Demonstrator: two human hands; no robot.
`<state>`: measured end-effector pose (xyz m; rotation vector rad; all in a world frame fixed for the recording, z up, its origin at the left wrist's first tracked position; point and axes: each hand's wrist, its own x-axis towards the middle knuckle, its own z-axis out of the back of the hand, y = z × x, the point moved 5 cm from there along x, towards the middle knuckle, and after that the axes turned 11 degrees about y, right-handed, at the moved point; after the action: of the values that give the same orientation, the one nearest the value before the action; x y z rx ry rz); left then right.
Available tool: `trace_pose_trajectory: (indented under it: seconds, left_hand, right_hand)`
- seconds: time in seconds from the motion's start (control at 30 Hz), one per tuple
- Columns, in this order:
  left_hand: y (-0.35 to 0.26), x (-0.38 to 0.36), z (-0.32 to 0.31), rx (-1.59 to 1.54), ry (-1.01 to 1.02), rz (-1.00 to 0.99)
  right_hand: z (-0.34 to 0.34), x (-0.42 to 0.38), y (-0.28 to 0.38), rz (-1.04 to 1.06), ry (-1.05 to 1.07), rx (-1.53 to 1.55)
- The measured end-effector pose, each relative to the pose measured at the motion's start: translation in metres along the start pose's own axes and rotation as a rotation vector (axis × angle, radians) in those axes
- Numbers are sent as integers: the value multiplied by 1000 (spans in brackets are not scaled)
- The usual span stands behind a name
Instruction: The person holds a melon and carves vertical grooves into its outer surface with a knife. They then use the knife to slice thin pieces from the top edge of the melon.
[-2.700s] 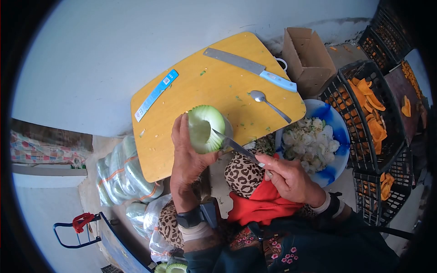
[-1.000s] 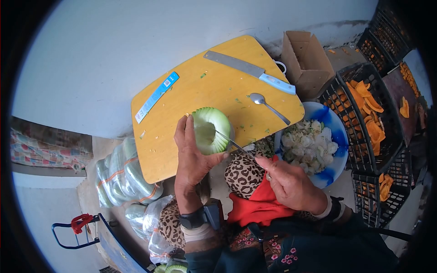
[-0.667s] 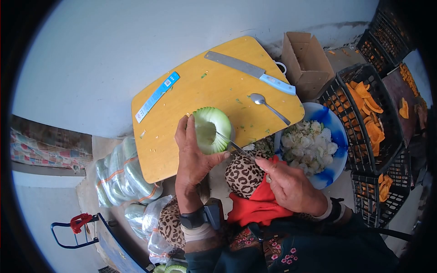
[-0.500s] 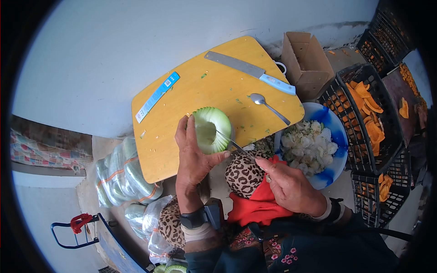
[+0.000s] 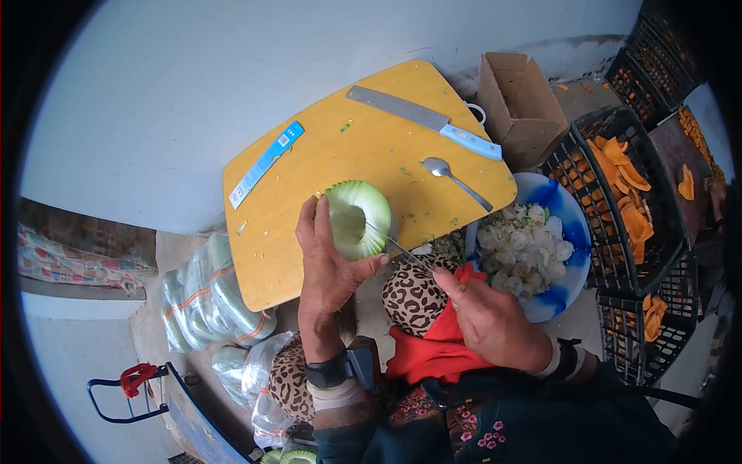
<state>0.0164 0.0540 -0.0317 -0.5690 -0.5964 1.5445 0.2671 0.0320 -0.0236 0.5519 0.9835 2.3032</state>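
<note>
A pale green hollowed melon (image 5: 376,203) with a notched rim stands at the near edge of the yellow table (image 5: 309,155). My left hand (image 5: 328,259) grips its side, thumb and fingers spread around it. My right hand (image 5: 498,321) is closed on the handle of a thin metal tool (image 5: 406,251), whose tip is at the melon's cut wall by the opening. On the table lie a large knife (image 5: 417,114) with a light blue handle, a spoon (image 5: 457,182) and a blue-and-white packet (image 5: 267,164).
At the right a blue-and-white basin (image 5: 570,271) holds pale scraps, beside black crates (image 5: 657,228) with orange pieces. A cardboard box (image 5: 525,120) stands behind. Wrapped green melons (image 5: 209,298) lie lower left, near a cart handle (image 5: 127,400).
The tool's visible blade has shifted slightly down and right at the melon's opening, with my right hand moving a little. My left hand stays nearly in place on the melon.
</note>
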Motion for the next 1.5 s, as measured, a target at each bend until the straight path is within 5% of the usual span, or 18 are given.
trace_pose_trajectory:
  seconds: [0.57,0.77,1.0,1.1,1.33,1.5]
  left_hand:
    - [-1,1,-1,-43,-37,8]
    - [1,-2,-1,-3,-2,-44]
    - [2,-2,2,-64,2,-8]
    - [3,-1,1,-74,-6,-2]
    - [3,0,3,-86,12,7]
    - [2,-1,2,-94,9,13]
  right_hand:
    - [-17,18,-3,63,-13,-36]
    - [-9,22,-26,89,-22,350]
    - [-5,6,-57,-209,287,1006]
    - [-3,-5,-61,-66,228,1059]
    - [10,8,-52,-108,-176,410]
    - [-3,16,-25,-81,-51,191]
